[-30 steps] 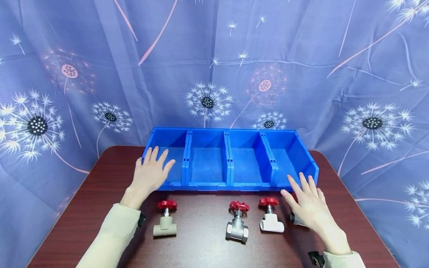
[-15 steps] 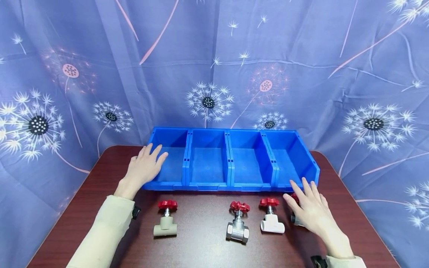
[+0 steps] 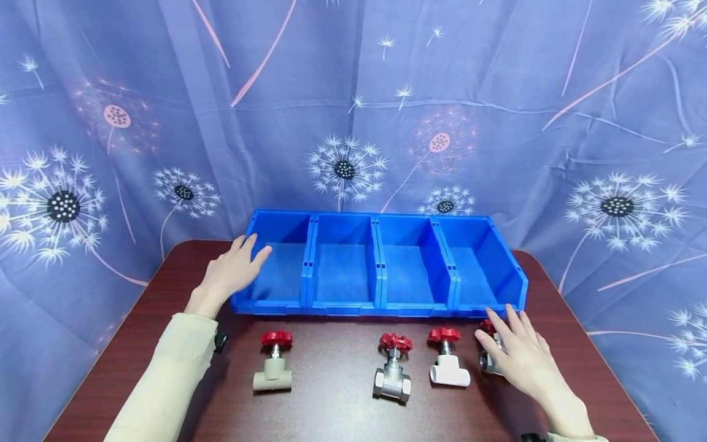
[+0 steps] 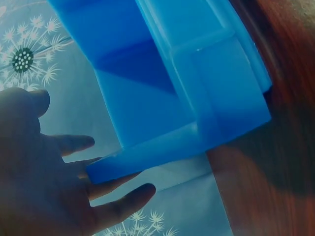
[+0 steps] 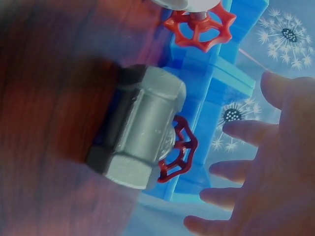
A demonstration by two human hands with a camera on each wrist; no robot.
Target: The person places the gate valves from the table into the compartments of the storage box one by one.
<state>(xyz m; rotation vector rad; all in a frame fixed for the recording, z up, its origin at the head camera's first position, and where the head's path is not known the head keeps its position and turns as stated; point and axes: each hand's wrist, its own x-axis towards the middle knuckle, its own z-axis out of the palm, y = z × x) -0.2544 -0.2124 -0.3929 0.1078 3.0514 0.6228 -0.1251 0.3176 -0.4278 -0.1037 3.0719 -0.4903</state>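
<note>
My left hand (image 3: 229, 273), fingers spread, is at the left wall of a blue four-part row of bins (image 3: 342, 307); in the left wrist view its fingers overlap the bin's corner (image 4: 142, 152). My right hand (image 3: 525, 356) hovers with fingers extended over the rightmost metal valve (image 3: 488, 362), partly covering it. That valve shows a hexagonal-ended metal body (image 5: 142, 128) and red handwheel (image 5: 179, 150) in the right wrist view. Left of it stand a white valve (image 3: 449, 370), another metal valve (image 3: 392, 380) and a beige valve (image 3: 273, 373), each with a red handwheel.
The bins stand at the back of a dark reddish-brown table (image 3: 326, 417), with their open fronts toward me. A blue curtain (image 3: 276, 153) with dandelion prints hangs right behind. The valves lie in a row in front of the bins.
My left hand has moved left from over the leftmost bin to its side wall. The right hand has shifted slightly right and toward me, showing more of the rightmost valve. The valves stay put.
</note>
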